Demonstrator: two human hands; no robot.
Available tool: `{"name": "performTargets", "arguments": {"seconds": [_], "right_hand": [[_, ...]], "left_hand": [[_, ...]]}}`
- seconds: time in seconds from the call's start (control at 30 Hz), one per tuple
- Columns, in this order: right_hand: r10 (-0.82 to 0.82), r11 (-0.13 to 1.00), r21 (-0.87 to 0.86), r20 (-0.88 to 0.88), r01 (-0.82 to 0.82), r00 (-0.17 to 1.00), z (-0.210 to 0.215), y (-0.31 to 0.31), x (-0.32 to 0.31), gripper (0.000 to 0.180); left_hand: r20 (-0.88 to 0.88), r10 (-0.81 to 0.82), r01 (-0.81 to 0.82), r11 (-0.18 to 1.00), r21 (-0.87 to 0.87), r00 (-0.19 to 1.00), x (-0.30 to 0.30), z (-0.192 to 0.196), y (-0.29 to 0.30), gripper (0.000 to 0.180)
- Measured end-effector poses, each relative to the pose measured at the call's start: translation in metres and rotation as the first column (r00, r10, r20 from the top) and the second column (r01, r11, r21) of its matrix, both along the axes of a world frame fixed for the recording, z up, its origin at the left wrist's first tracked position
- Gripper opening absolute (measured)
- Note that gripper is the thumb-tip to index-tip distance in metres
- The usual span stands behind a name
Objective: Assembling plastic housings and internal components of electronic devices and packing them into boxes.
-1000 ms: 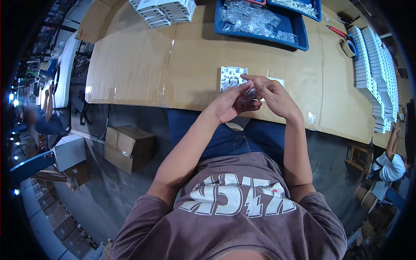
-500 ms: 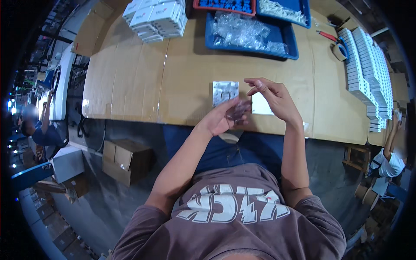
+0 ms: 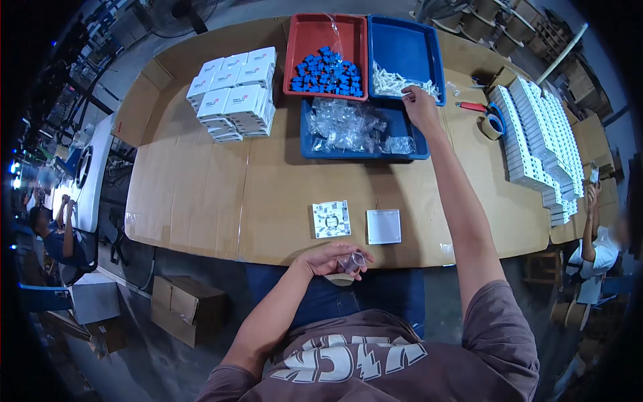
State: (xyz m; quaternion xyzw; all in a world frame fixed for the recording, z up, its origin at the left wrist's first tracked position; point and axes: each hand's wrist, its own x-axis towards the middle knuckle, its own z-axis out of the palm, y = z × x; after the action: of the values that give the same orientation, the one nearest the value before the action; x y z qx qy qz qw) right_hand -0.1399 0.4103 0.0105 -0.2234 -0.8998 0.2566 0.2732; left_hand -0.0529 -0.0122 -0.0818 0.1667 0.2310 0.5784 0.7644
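My left hand (image 3: 328, 258) is closed round a small clear plastic bag (image 3: 352, 262) at the table's near edge. What the bag holds, if anything, I cannot make out. My right hand (image 3: 420, 107) is stretched far forward over the near side of a blue tray (image 3: 404, 50) of small white plastic parts (image 3: 388, 82). Its fingers are pinched together; whether a part is between them is too small to tell. Between me and the trays lie a flat square piece with a grey-and-white printed face (image 3: 331, 220) and, right of it, a shallow white square box half (image 3: 384, 227).
A red tray (image 3: 327, 33) holds blue parts; a nearer blue tray (image 3: 365, 154) holds clear bags. White boxes (image 3: 244, 104) are stacked at left, more (image 3: 546, 141) at right. Red-handled pliers (image 3: 472, 106) lie beside a tape roll (image 3: 493, 125). Other people work at both sides.
My right hand has gone from near my left hand out to the white parts. My left hand still holds the bag. The view has tilted, showing more of the far trays.
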Motion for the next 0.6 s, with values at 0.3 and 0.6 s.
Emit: {"name": "performTargets", "arguments": {"seconds": [0.3,0.6], "right_hand": [[-0.13,0.968,0.236,0.176,0.087,0.976,0.0,0.051,-0.072,0.021],[-0.082,0.922,0.382,0.35,-0.062,0.933,0.015,0.065,-0.081,0.02]], "left_hand": [[0.071,0.007,-0.002,0.998,-0.07,0.997,-0.003,0.004,0.005,0.069],[0.115,-0.02,0.031,0.995,-0.098,0.993,-0.005,0.005,0.008,0.071]]}}
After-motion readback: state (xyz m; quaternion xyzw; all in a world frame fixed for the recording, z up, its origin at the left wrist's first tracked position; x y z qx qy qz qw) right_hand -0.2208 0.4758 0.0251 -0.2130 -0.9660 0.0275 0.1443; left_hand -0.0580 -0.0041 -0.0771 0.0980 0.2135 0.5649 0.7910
